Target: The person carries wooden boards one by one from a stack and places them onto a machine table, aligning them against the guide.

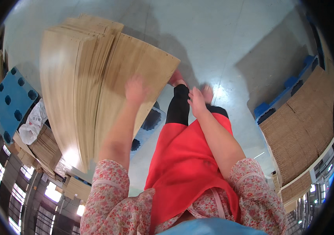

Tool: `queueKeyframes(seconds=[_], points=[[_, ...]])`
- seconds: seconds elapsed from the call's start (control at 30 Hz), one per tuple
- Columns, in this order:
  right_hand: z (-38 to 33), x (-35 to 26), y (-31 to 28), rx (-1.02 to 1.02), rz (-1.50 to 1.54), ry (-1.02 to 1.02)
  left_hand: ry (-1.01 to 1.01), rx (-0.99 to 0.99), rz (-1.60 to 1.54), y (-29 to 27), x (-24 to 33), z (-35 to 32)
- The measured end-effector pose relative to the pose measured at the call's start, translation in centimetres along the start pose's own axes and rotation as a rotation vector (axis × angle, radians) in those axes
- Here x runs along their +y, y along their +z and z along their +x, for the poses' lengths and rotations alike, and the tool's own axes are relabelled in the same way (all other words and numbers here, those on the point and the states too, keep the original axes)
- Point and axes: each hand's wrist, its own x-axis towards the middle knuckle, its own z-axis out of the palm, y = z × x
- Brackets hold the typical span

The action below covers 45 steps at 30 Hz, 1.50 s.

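A stack of pale wooden boards (75, 82) stands to my left, with small holes along some board ends. The nearest board (135, 58) leans out from the stack and its face is turned toward me. Over that face is my left hand (135, 89), smeared by motion, so its fingers and any contact with the wood cannot be made out. My right hand (196, 102) hangs in front of my lower legs, apart from the boards. Its fingers are loosely bent and somewhat apart, with nothing seen in them.
Beneath the boards shows part of a pale blue pallet (150, 125). A blue pallet (10, 102) with dark round holes, a white plastic bag (34, 123) and more boards (45, 147) lie at far left. Brown stacked panels (302, 121) rest on a blue pallet (288, 86) at right.
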Motion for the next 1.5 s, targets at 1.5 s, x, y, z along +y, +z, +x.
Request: queueKeyframes(seconds=[1.5], points=[[13.2, -8.1, 14.4, 0.428, 0.295, 0.251, 0.242, -0.454, 0.282, -2.5, -2.1, 23.3]])
